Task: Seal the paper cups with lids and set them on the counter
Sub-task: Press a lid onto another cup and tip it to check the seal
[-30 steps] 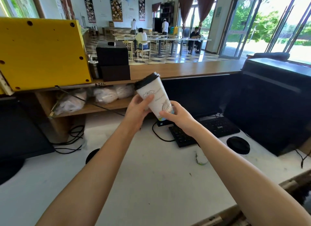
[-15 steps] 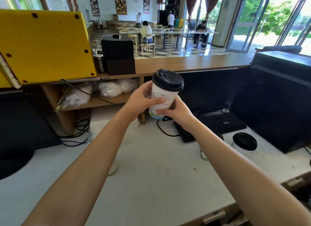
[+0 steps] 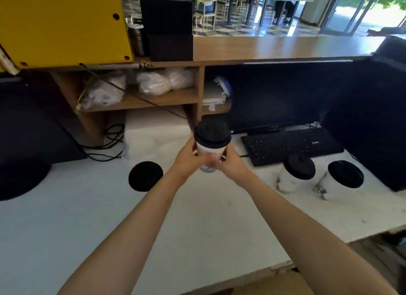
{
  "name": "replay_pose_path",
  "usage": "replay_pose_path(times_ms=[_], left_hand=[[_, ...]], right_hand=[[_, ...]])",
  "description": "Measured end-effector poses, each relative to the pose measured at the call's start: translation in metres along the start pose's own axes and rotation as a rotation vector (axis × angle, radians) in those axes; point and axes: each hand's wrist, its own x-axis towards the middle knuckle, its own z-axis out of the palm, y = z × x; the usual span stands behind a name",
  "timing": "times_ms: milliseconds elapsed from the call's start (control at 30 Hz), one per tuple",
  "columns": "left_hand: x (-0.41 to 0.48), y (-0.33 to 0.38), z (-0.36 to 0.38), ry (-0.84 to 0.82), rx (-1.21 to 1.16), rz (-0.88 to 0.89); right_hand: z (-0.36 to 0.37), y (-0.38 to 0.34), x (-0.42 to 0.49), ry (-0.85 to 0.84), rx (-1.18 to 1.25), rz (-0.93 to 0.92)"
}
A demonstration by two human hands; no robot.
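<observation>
Motion blur smears the print on the paper cup (image 3: 210, 151). My fingers cover its lower wall, so I cannot tell whether its base touches the white table (image 3: 197, 218). My left hand (image 3: 188, 159) and right hand (image 3: 231, 163) wrap the cup from either side, fingers curled round the wall just under the black lid (image 3: 212, 132) seated on its rim. Both forearms run off the bottom edge.

Half a second ago I held the cup higher, level with the shelf. It is now lower, in front of the shelf post, and the view has tipped down, cropping the yellow panel (image 3: 61, 24) at the top.

From the left:
- a dark shape (image 3: 28, 141), cut by the frame edge and too dim to identify
- cables (image 3: 109, 141) beside it
- a loose lid (image 3: 145, 176) lying flat on the table near my left wrist
- plastic bags (image 3: 153, 85) on the shelf above
- the keyboard (image 3: 292, 144) below a dark monitor (image 3: 274, 95)
- one sealed cup (image 3: 298, 167) and a second sealed cup (image 3: 345, 174), side by side to the right of my right arm, their walls blurred

The wooden counter (image 3: 274, 46) runs across above them.
</observation>
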Motion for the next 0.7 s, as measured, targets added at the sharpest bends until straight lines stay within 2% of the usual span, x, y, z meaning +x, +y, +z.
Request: replay_pose_path(times_ms=[133, 300, 700], left_hand=[[-0.007, -0.045, 0.000, 0.051, -0.019, -0.077], [-0.009, -0.084, -0.005, 0.077, -0.070, -0.154], [-0.005, -0.124, -0.016, 0.103, -0.124, -0.170]], right_hand=[[0.026, 0.040, 0.000, -0.011, -0.004, 0.084], [0.049, 0.065, 0.001, -0.008, 0.007, 0.095], [0.074, 0.089, 0.016, -0.007, -0.028, 0.089]])
